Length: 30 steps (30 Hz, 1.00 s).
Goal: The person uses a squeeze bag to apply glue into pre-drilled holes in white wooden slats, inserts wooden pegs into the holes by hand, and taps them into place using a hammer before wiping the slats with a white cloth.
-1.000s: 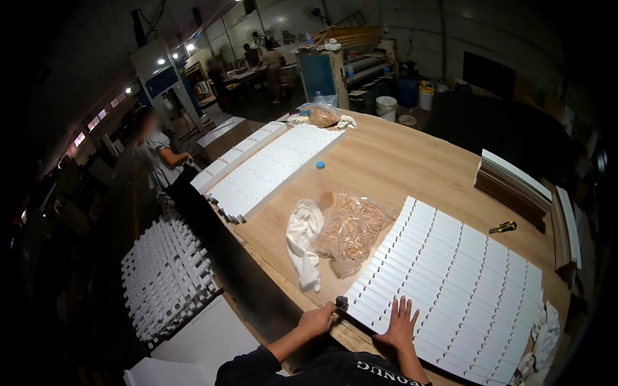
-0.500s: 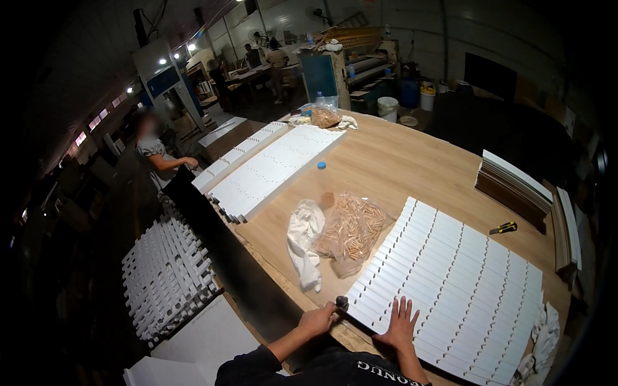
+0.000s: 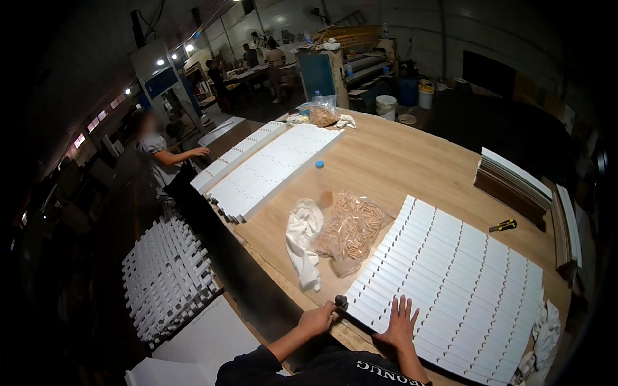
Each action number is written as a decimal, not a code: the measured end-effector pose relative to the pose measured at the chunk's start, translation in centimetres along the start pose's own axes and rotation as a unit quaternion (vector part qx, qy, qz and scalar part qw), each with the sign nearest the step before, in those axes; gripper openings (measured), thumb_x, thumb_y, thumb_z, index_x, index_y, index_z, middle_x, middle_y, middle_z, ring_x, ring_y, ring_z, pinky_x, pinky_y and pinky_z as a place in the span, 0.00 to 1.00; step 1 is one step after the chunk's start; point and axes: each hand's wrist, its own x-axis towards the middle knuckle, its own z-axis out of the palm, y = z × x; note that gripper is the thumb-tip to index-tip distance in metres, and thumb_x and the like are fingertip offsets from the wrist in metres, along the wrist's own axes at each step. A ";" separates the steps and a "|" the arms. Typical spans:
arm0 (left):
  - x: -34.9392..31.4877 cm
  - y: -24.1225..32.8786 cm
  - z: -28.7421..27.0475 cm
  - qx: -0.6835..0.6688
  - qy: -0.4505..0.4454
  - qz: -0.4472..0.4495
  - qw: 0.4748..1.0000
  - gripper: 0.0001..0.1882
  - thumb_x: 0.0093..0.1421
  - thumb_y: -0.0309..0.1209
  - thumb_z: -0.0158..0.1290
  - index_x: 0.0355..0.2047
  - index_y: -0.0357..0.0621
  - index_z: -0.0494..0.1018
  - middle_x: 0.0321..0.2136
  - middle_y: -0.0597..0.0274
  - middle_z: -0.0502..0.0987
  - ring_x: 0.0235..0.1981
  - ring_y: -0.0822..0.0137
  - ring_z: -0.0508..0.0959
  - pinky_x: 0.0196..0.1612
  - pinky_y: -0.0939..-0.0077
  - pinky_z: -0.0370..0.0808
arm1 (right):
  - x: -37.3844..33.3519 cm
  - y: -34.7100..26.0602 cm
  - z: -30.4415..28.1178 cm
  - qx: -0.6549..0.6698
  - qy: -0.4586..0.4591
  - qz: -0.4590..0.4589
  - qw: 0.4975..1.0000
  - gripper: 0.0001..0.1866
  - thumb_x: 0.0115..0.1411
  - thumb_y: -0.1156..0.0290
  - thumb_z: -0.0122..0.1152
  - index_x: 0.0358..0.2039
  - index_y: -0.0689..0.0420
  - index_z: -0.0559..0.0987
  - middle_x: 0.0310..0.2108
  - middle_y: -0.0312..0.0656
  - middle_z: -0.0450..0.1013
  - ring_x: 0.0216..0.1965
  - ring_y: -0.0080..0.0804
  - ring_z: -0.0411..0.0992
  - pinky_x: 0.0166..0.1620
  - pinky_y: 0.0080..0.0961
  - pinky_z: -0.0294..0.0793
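My left hand (image 3: 316,320) is closed at the table's near edge, its fingers wrapped round what looks like a hammer; only the dark, blunt head (image 3: 341,301) shows, by the near-left corner of the white strips, and the handle is hidden. Fingers spread, my right hand (image 3: 399,327) lies flat on the near edge of the white strips (image 3: 450,276). These lie side by side as one panel, with rows of small wooden dowels or dowel holes across them. Left of the panel is a clear plastic bag of wooden dowels (image 3: 354,231), beside a crumpled white cloth (image 3: 304,238).
More drilled white strips (image 3: 273,167) lie at the table's far left, near a blue-capped bottle (image 3: 320,165). A yellow-black utility knife (image 3: 503,226) and stacked boards (image 3: 512,190) are at right. White pieces (image 3: 168,276) are stacked beyond the left edge. A co-worker (image 3: 161,154) stands at far left.
The co-worker at the far left has stretched a forearm out to the right, toward the white strips. My two hands have stayed in place.
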 end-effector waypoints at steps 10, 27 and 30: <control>0.1 -0.1 0.1 0.000 0.000 0.004 1.000 0.15 0.61 0.38 0.46 0.45 0.47 0.60 0.24 0.45 0.77 0.27 0.42 0.77 0.29 0.47 0.70 | -0.1 -0.4 -0.7 -0.004 -0.004 0.005 1.000 0.67 0.27 0.45 0.73 0.65 0.59 0.49 0.67 0.52 0.42 0.68 0.52 0.35 0.64 0.61 0.31; 0.2 -0.4 0.4 0.005 -0.004 0.001 1.000 0.16 0.61 0.39 0.47 0.46 0.48 0.60 0.24 0.44 0.77 0.28 0.42 0.77 0.30 0.47 0.70 | 0.0 0.1 0.1 0.011 0.013 -0.004 1.000 0.69 0.24 0.44 0.74 0.65 0.60 0.49 0.67 0.54 0.41 0.68 0.54 0.35 0.62 0.66 0.32; 0.1 0.0 -0.1 0.009 -0.007 -0.001 1.000 0.16 0.60 0.39 0.47 0.45 0.48 0.60 0.25 0.44 0.77 0.28 0.42 0.77 0.30 0.47 0.71 | 0.0 0.2 0.3 0.010 0.015 -0.006 1.000 0.69 0.24 0.44 0.74 0.65 0.60 0.49 0.67 0.54 0.41 0.68 0.54 0.35 0.62 0.65 0.32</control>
